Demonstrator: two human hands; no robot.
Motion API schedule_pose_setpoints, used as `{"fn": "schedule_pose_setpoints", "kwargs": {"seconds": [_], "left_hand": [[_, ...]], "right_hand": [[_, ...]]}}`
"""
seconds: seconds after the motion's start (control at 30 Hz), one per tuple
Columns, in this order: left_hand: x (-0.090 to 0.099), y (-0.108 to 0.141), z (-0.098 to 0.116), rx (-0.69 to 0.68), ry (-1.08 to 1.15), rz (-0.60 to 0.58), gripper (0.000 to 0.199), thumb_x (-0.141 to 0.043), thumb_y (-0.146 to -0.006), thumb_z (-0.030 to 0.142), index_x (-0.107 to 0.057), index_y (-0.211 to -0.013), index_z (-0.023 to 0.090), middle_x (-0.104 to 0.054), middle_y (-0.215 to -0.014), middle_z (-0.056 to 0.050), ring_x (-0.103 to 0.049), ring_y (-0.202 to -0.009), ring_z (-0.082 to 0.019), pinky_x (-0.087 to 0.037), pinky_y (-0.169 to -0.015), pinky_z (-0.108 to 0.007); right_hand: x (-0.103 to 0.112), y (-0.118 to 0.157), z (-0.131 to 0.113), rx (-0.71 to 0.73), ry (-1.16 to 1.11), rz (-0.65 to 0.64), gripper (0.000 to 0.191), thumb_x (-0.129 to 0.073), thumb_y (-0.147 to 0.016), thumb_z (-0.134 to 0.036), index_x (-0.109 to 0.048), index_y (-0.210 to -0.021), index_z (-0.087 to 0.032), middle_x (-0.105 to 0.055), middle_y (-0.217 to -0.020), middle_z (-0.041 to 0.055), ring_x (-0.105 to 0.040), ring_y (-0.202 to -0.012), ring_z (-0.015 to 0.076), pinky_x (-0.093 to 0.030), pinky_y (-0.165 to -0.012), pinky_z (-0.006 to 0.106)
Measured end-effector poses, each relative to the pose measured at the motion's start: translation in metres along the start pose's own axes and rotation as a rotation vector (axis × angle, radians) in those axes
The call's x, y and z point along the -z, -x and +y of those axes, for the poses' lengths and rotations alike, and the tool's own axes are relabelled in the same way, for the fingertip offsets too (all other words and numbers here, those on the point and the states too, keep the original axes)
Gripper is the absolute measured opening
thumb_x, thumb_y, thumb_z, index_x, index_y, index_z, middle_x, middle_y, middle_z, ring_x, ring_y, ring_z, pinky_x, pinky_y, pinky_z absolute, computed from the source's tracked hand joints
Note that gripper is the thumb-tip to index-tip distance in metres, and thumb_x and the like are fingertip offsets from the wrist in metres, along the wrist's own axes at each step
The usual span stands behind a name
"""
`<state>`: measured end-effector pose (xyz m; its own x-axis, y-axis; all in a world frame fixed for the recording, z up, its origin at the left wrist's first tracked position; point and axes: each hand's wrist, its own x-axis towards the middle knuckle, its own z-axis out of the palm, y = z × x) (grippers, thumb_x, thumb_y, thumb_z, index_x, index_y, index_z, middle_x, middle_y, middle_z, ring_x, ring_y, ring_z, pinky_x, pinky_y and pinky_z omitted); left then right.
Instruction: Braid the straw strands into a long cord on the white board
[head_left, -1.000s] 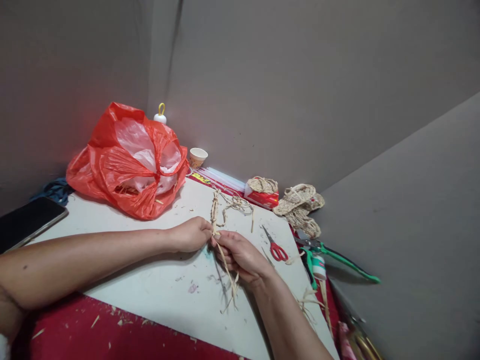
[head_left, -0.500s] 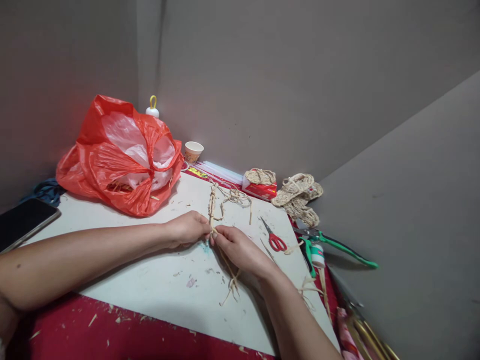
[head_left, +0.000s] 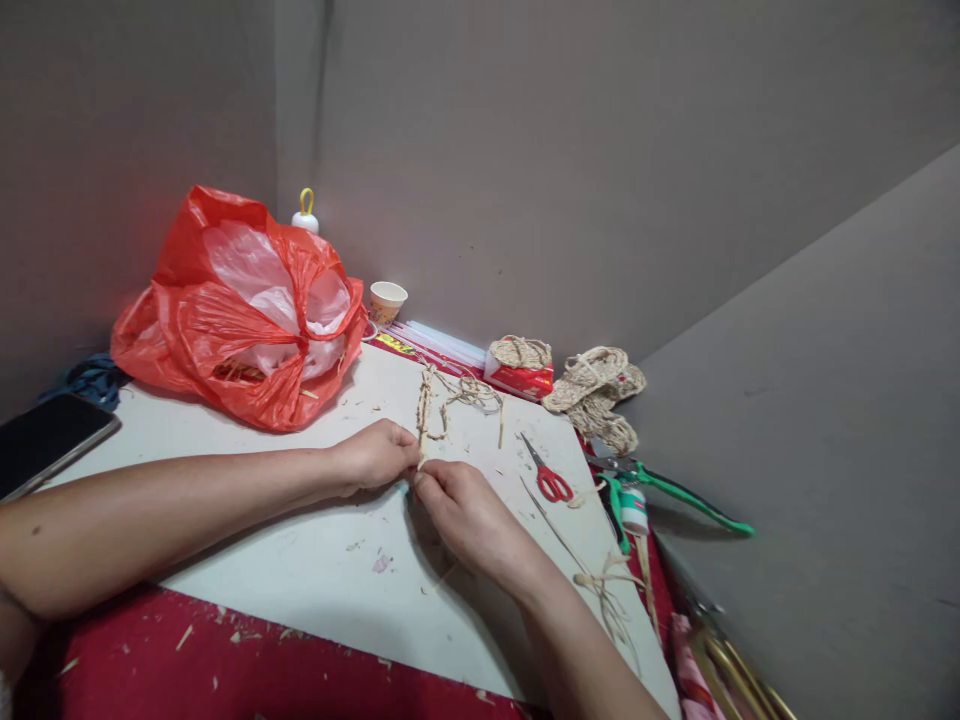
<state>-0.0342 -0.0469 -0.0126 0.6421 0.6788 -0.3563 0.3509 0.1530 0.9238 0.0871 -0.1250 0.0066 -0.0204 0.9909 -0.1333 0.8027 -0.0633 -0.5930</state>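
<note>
Near the middle of the white board, my left hand (head_left: 381, 453) pinches the lower end of a braided straw strand (head_left: 424, 405). My right hand (head_left: 461, 500) is closed on the same strand's end, its fingertips almost touching those of the left. From there the braid runs away from me and joins loose curled straw (head_left: 471, 392) on the board. Red-handled scissors (head_left: 553, 485) lie right of my right hand, with a long thin needle-like tool (head_left: 551, 522) beside them. The exact hold of the fingertips is partly hidden.
A red plastic bag (head_left: 247, 320) fills the back left, near a phone (head_left: 56, 445). Along the back stand a paper cup (head_left: 387, 302) and woven straw pieces (head_left: 592, 385). Green-handled pliers (head_left: 675, 487) and a small bottle (head_left: 634, 510) sit at the right edge.
My right hand has shifted slightly left and turned. The loose straw ends that hung below it are now mostly out of sight, and more of the thin tool shows.
</note>
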Motion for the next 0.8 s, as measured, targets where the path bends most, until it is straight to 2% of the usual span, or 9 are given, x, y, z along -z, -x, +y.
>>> {"fn": "schedule_pose_setpoints", "kwargs": {"seconds": [0.17,0.33,0.4,0.53,0.6,0.63,0.67,0.73,0.8], "left_hand": [[0.003,0.001,0.001,0.032,0.066,-0.056,0.023,-0.045,-0.075,0.023,-0.036,-0.053,0.02,-0.025,-0.037,0.009,-0.018,-0.03,-0.006,-0.009,-0.034,-0.023],[0.004,0.0,-0.001,0.009,0.068,-0.073,0.02,-0.051,-0.073,0.028,-0.044,-0.057,0.019,-0.028,-0.036,0.009,-0.02,-0.031,-0.006,-0.011,-0.034,-0.022],[0.004,0.0,-0.002,0.014,0.058,-0.071,0.016,-0.052,-0.073,0.028,-0.049,-0.06,0.018,-0.029,-0.035,0.009,-0.02,-0.031,-0.006,-0.011,-0.035,-0.022],[0.007,-0.001,-0.001,0.036,0.113,-0.113,0.013,-0.053,-0.072,0.026,-0.053,-0.063,0.016,-0.028,-0.034,0.009,-0.017,-0.031,-0.005,-0.01,-0.035,-0.022],[0.009,-0.001,0.0,0.047,0.162,-0.144,0.013,-0.055,-0.071,0.026,-0.052,-0.062,0.016,-0.029,-0.034,0.009,-0.017,-0.031,-0.005,-0.009,-0.035,-0.022],[0.011,-0.001,0.001,0.054,0.185,-0.16,0.014,-0.056,-0.071,0.026,-0.051,-0.062,0.017,-0.029,-0.035,0.009,-0.017,-0.032,-0.005,-0.009,-0.035,-0.022],[0.012,-0.002,0.001,0.062,0.208,-0.179,0.015,-0.058,-0.071,0.027,-0.051,-0.062,0.017,-0.029,-0.035,0.009,-0.017,-0.032,-0.004,-0.009,-0.036,-0.022],[0.014,-0.002,0.002,0.077,0.239,-0.214,0.015,-0.059,-0.071,0.027,-0.051,-0.063,0.016,-0.028,-0.036,0.009,-0.016,-0.033,-0.004,-0.008,-0.036,-0.022],[0.016,-0.003,0.002,0.087,0.248,-0.238,0.014,-0.059,-0.072,0.027,-0.054,-0.065,0.016,-0.027,-0.036,0.009,-0.015,-0.033,-0.004,-0.008,-0.037,-0.022]], "right_hand": [[-0.017,0.001,-0.002,-0.041,0.207,0.037,0.027,-0.037,-0.083,-0.02,-0.055,-0.063,-0.018,-0.062,-0.065,0.008,-0.049,-0.057,0.0173,-0.023,-0.054,0.029],[-0.021,0.007,-0.005,-0.008,0.35,0.052,0.029,-0.034,-0.086,-0.022,-0.061,-0.075,-0.017,-0.064,-0.069,0.0105,-0.051,-0.056,0.0184,-0.022,-0.054,0.031],[-0.017,0.014,-0.014,0.06,0.306,-0.055,0.027,-0.037,-0.084,-0.022,-0.058,-0.069,-0.018,-0.062,-0.064,0.0074,-0.048,-0.054,0.0162,-0.023,-0.053,0.03],[0.006,0.031,-0.03,0.255,-0.046,-0.522,0.024,-0.046,-0.079,-0.02,-0.046,-0.055,-0.019,-0.053,-0.054,-0.0015,-0.041,-0.049,0.01,-0.029,-0.05,0.024],[0.02,0.03,-0.028,0.193,-0.282,-0.576,0.026,-0.046,-0.082,-0.026,-0.047,-0.058,-0.019,-0.049,-0.05,-0.0031,-0.042,-0.046,0.0091,-0.031,-0.048,0.022],[0.026,0.027,-0.023,0.122,-0.391,-0.494,0.027,-0.045,-0.084,-0.031,-0.047,-0.06,-0.019,-0.048,-0.048,-0.0035,-0.043,-0.044,0.0092,-0.032,-0.046,0.021],[0.03,0.021,-0.015,0.05,-0.47,-0.338,0.028,-0.043,-0.085,-0.035,-0.047,-0.062,-0.019,-0.047,-0.046,-0.0039,-0.044,-0.042,0.0095,-0.033,-0.044,0.021],[0.036,0.006,0.005,-0.036,-0.502,0.053,0.03,-0.043,-0.084,-0.038,-0.047,-0.061,-0.019,-0.048,-0.047,-0.0036,-0.045,-0.041,0.0093,-0.034,-0.043,0.021],[0.04,-0.007,0.025,-0.087,-0.412,0.208,0.027,-0.047,-0.082,-0.036,-0.049,-0.061,-0.018,-0.05,-0.049,-0.0026,-0.046,-0.041,0.0094,-0.035,-0.043,0.021]]}}
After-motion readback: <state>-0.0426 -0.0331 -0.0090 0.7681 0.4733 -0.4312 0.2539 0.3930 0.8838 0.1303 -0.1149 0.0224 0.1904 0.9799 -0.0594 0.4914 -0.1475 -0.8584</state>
